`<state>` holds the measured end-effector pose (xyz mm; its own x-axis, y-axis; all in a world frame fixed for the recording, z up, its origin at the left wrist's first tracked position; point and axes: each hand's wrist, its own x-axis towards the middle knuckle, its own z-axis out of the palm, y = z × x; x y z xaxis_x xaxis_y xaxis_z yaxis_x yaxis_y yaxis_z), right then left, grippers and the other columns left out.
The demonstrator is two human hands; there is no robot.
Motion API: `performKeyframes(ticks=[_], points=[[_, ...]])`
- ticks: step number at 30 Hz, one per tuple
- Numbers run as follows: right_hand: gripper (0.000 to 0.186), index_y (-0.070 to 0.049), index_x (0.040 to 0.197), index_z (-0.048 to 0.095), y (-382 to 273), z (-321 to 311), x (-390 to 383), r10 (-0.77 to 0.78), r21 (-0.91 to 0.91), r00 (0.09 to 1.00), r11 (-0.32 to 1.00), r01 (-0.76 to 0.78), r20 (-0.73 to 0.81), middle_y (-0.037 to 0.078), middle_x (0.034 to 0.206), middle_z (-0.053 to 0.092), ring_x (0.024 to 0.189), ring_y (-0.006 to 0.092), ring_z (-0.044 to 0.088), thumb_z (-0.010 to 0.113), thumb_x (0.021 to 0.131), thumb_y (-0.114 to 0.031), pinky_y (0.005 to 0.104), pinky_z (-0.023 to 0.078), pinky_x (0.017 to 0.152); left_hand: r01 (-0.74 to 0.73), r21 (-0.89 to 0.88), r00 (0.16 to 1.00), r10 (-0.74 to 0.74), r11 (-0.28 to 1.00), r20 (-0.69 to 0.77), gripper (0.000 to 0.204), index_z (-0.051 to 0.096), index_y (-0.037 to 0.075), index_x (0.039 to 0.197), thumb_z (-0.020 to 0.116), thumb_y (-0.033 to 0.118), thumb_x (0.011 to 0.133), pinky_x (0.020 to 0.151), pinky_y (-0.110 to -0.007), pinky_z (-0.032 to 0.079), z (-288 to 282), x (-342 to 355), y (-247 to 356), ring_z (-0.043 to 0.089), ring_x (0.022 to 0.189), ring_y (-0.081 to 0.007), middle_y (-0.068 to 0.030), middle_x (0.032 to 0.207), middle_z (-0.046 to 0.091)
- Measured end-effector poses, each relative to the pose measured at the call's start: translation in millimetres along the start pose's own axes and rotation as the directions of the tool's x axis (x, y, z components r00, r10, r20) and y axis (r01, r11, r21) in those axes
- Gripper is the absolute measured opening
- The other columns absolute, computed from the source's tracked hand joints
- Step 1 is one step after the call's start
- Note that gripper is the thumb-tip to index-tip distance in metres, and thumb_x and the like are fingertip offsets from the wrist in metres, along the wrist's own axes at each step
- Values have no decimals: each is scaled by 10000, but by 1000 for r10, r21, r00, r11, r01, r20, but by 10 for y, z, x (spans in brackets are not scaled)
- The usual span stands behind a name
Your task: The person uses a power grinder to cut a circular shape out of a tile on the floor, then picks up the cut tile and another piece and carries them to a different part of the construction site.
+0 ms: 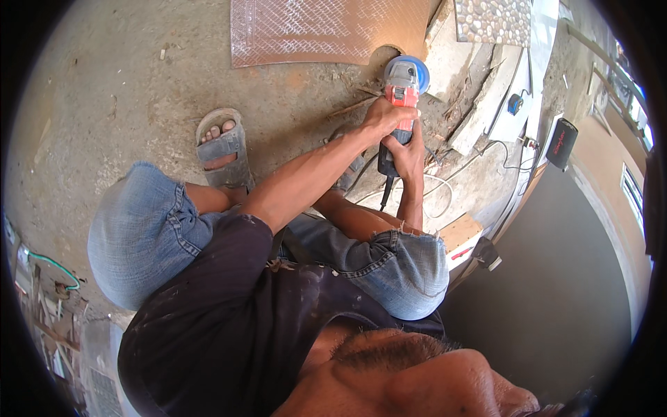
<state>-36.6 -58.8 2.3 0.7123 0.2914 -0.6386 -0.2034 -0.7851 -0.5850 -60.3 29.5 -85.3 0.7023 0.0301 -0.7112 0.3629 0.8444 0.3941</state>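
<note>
A red and grey angle grinder (401, 92) with a blue disc (423, 74) points away from me, near the top of the view. My left hand (381, 118) is closed round the front of its body. Behind it, my right hand (410, 155) grips the black rear handle, from which a cord runs back. Beside the disc, a brown sheet or tile with a pale crisscross pattern (299, 31) lies on the ground, a curved notch in its near right corner. Whether the disc touches the sheet I cannot tell.
A pebble-patterned tile (495, 21) and broken pale boards (486, 97) lie to the right. Cables loop over the ground near a blue round object (515, 104). A wooden block (461, 233) sits by my right knee, beside a grey wall (549, 257). My sandalled foot (226, 149) is at left.
</note>
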Motion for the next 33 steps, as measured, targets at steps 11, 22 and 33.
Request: performKeyframes(ticks=[11, 22, 33], points=[[679, -2, 1329, 481, 11, -15, -151, 39, -29, 999, 999, -40, -35, 137, 1025, 675, 904, 210, 653, 758, 747, -215, 347, 518, 808, 89, 96, 996, -91, 991, 14, 363, 708, 37, 1031, 796, 268, 765, 751, -327, 538, 23, -134, 50, 679, 842, -180, -85, 940, 704], [697, -10, 1350, 468, -99, -35, -30, 0, -60, 1000, 998, 1, 18, 132, 1007, 681, 884, 202, 660, 759, 750, -210, 334, 523, 782, 12, -4, 1000, -11, 1000, 27, 326, 693, 37, 1022, 786, 244, 789, 718, -327, 535, 2, -78, 78, 669, 830, -155, -65, 922, 689], [650, -11, 1304, 495, -111, -9, -50, 5, -79, 1000, 997, -6, -12, 130, 979, 685, 859, 204, 659, 761, 750, -224, 343, 523, 774, 44, 26, 999, -44, 999, 31, 339, 689, 43, 1044, 789, 242, 788, 734, -319, 528, -4, -53, 74, 660, 833, -163, -65, 931, 683]])
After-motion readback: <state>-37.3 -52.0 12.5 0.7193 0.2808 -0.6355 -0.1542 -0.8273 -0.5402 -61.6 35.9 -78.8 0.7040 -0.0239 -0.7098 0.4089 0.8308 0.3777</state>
